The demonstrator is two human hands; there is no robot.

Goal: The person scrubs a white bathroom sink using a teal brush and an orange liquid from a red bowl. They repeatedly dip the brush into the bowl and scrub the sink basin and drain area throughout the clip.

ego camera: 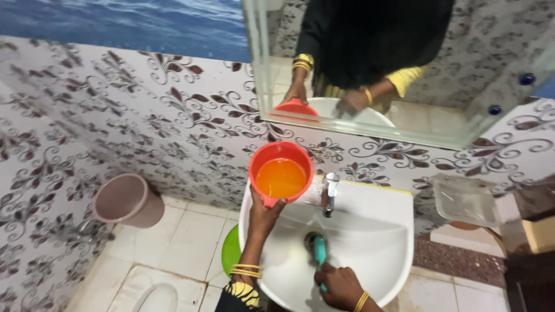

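Head view, left to right: brown bin [128, 200] stands on floor by the tiled wall. Left hand [265, 215] has fingers closed around handle of red mug [281, 171], raised above the sink's [376, 231] left rim, orange-tinted water inside. Tap [329, 193] stands just right of mug. Right hand [341, 286] curls tight round teal brush [319, 251], its head at the drain.

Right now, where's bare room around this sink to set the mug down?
The sink ledge right of the tap is bare. The basin around the drain is crowded by the right hand with its teal brush. The left hand holds the red mug.
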